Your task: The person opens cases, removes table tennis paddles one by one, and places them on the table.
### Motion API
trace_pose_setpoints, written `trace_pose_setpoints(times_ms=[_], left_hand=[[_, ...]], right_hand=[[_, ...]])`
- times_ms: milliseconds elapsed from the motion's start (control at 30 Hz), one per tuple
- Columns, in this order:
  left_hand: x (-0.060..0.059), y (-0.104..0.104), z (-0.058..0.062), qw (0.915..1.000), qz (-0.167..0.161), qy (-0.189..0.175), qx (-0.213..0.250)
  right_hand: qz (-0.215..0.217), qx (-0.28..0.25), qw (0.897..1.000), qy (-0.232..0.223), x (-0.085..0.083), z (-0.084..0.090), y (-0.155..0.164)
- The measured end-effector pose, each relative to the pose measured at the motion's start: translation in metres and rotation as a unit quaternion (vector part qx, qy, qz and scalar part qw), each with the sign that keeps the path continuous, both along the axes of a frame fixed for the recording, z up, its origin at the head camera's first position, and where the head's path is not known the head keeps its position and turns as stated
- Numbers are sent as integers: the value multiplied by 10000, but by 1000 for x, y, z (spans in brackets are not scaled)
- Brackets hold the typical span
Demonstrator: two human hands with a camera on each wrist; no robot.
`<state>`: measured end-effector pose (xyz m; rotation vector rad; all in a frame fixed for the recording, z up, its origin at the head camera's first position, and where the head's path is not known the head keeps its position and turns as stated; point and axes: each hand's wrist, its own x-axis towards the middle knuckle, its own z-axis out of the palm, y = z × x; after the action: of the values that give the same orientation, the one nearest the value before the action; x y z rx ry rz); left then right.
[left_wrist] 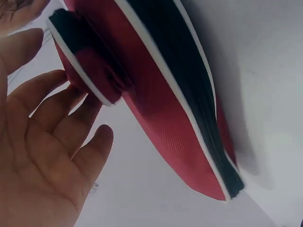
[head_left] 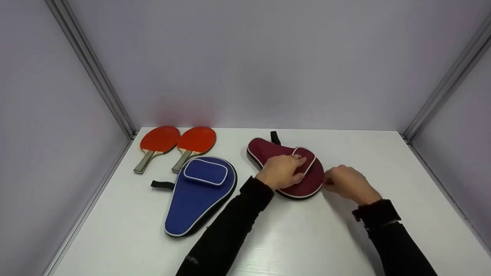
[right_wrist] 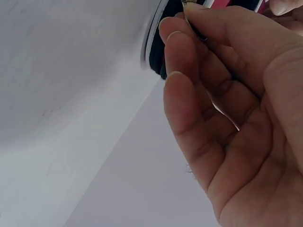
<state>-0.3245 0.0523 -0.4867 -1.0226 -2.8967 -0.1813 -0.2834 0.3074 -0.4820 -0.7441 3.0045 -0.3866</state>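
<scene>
A maroon table tennis bat case (head_left: 264, 150) with white piping lies on the white table, its rounded end to the right. My left hand (head_left: 282, 171) rests on top of it, fingers spread over its small front pocket (left_wrist: 78, 61). At the rounded end, my right hand (head_left: 348, 183) pinches a small zipper pull (right_wrist: 190, 3) between thumb and forefinger, mostly covered by the fingertips. The dark zipper band (left_wrist: 189, 85) runs along the case's side between two white edges. A black strap (head_left: 275, 138) sticks out behind the case.
A blue bat case (head_left: 191, 207) with a black strap (head_left: 162, 185) lies left of the maroon one. Two red table tennis bats (head_left: 160, 138) (head_left: 197, 140) lie behind it at the back left. Pale walls enclose the white table (head_left: 291, 237) at the back and sides.
</scene>
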Motion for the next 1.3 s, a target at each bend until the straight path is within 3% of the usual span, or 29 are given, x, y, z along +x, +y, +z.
trace_pose_setpoints(times_ms=[67,200,433,567,733,867,1067,1300], left_hand=[[13,-4,14,9996,-11,-285,5],[25,-9,22,9987,-242,-439,-61],[40,-10,19,9968,-704,-309,-211],[49,-13,18,9947,-885,-421,-303],[54,-25,17,9877,-1303,-551,-665],[59,-40,15,9818,-1557,-421,-1000],[75,-58,11,9814,-1411,-297,-1268],[86,-64,8,9855,-1183,-377,-1154]], right_hand=[[-110,51,9999,18,-1,1,4],[-385,131,9991,70,-5,0,16],[-804,87,9961,358,-12,-7,35],[-938,-31,9946,441,-15,-11,41],[-1014,-119,9944,288,-15,-14,43],[-1029,-91,9946,130,-16,-15,43],[-1042,28,9946,17,-17,-14,41],[-983,12,9951,-28,-16,-13,43]])
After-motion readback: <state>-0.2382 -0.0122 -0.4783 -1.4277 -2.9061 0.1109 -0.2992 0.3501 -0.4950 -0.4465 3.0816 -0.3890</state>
